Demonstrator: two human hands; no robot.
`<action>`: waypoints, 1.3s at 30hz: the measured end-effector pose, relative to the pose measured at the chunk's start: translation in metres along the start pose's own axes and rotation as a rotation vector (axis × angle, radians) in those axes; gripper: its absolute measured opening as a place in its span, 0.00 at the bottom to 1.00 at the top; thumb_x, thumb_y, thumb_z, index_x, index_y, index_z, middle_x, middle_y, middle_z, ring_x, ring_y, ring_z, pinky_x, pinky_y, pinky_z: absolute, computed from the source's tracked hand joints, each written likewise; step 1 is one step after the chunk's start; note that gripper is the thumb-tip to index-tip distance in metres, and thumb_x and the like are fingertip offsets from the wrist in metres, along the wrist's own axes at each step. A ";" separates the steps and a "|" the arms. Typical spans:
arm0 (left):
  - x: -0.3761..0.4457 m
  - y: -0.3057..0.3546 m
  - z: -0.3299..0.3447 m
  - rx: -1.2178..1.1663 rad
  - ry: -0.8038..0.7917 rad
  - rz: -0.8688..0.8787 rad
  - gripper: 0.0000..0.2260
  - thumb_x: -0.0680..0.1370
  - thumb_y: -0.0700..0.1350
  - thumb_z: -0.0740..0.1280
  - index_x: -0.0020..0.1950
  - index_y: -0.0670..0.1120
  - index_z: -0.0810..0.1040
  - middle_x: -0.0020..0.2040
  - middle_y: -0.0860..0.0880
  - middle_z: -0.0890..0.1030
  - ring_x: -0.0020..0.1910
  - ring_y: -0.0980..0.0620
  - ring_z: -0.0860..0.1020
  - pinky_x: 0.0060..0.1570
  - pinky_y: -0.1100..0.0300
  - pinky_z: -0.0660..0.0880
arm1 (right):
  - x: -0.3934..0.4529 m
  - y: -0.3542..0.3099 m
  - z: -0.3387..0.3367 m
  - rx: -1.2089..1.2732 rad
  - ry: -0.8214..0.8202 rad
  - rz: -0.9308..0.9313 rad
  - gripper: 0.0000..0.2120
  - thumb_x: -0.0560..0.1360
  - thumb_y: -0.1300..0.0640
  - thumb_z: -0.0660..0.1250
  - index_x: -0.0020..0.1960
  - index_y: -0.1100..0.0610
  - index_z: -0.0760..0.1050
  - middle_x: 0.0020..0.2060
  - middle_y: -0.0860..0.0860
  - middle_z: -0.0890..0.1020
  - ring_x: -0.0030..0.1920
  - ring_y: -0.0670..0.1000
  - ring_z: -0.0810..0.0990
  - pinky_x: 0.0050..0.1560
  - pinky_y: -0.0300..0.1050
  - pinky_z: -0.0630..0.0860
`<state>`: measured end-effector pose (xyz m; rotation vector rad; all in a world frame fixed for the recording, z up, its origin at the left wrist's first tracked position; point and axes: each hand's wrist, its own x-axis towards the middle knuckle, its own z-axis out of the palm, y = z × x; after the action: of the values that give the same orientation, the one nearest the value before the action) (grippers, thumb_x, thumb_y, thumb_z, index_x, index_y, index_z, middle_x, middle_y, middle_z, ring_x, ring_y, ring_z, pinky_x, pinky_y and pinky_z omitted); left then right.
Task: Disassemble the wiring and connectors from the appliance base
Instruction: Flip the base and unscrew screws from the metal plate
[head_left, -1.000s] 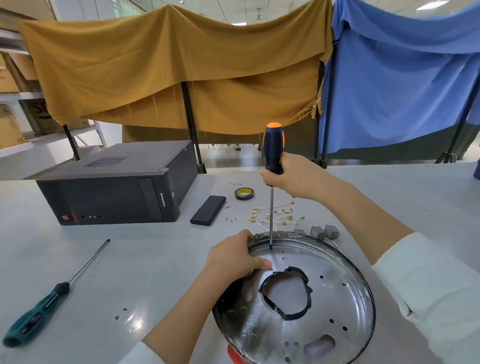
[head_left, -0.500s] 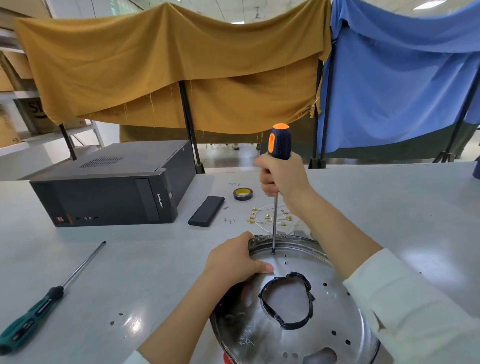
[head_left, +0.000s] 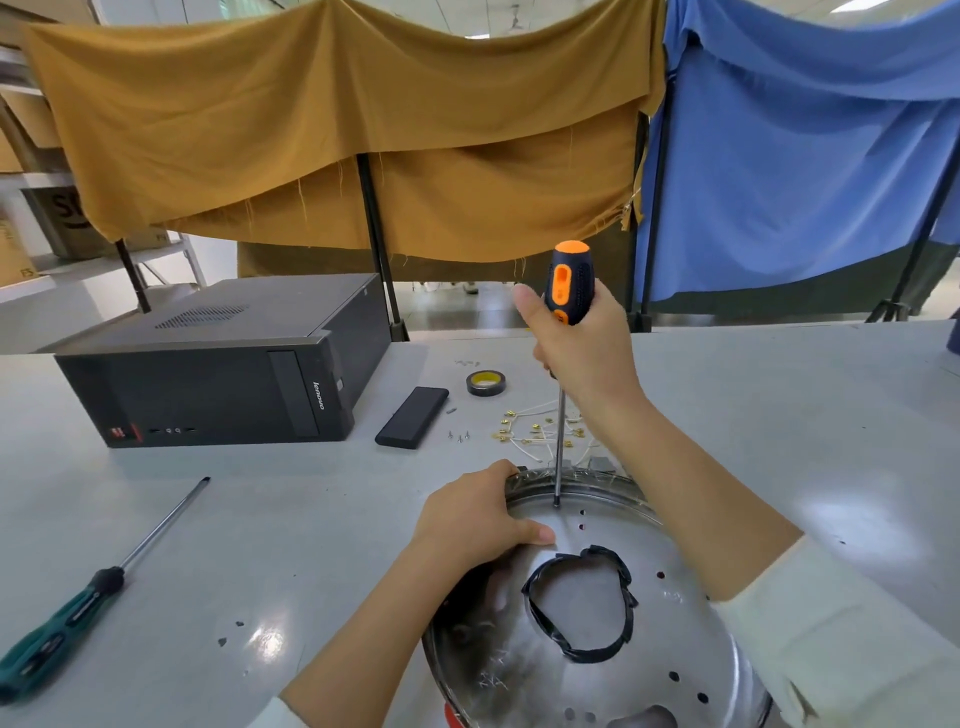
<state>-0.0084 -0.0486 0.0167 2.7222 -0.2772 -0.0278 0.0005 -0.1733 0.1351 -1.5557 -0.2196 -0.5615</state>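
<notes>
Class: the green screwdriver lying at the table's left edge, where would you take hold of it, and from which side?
Grip the green screwdriver by its thick ribbed handle, coming down from above. It lies flat on the table with the thin shaft pointing away, so the handle is the nearer, bulkier end, and nothing sits around it.

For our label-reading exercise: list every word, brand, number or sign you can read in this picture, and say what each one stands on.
"lenovo": on the front panel of the black desktop computer, printed sideways.
"S", then a partly hidden letter: large print on the cardboard box on the left shelf; the rest is cut off.
Red sticker on the computer's front, lower left: too small to read.
</notes>
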 end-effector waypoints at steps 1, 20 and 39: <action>0.000 0.000 0.000 -0.001 0.001 0.004 0.32 0.61 0.68 0.70 0.60 0.55 0.69 0.53 0.55 0.79 0.51 0.50 0.76 0.42 0.58 0.68 | 0.005 -0.002 -0.004 0.119 -0.099 0.063 0.13 0.73 0.58 0.69 0.35 0.52 0.66 0.24 0.46 0.67 0.24 0.46 0.65 0.25 0.38 0.64; -0.001 0.000 0.002 -0.031 0.009 -0.002 0.33 0.62 0.68 0.71 0.61 0.56 0.69 0.55 0.55 0.79 0.53 0.51 0.76 0.42 0.59 0.67 | 0.012 -0.005 -0.007 0.268 -0.298 0.190 0.16 0.73 0.68 0.64 0.33 0.54 0.62 0.23 0.46 0.62 0.22 0.45 0.60 0.22 0.36 0.61; 0.000 0.000 0.002 -0.028 0.008 0.003 0.33 0.61 0.69 0.71 0.60 0.55 0.69 0.55 0.54 0.79 0.53 0.50 0.76 0.42 0.58 0.67 | 0.009 -0.012 -0.012 0.344 -0.529 0.198 0.13 0.72 0.61 0.68 0.34 0.55 0.65 0.22 0.48 0.63 0.22 0.48 0.59 0.24 0.38 0.58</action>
<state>-0.0080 -0.0489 0.0149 2.6938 -0.2773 -0.0202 -0.0004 -0.1862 0.1498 -1.3415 -0.5279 0.0548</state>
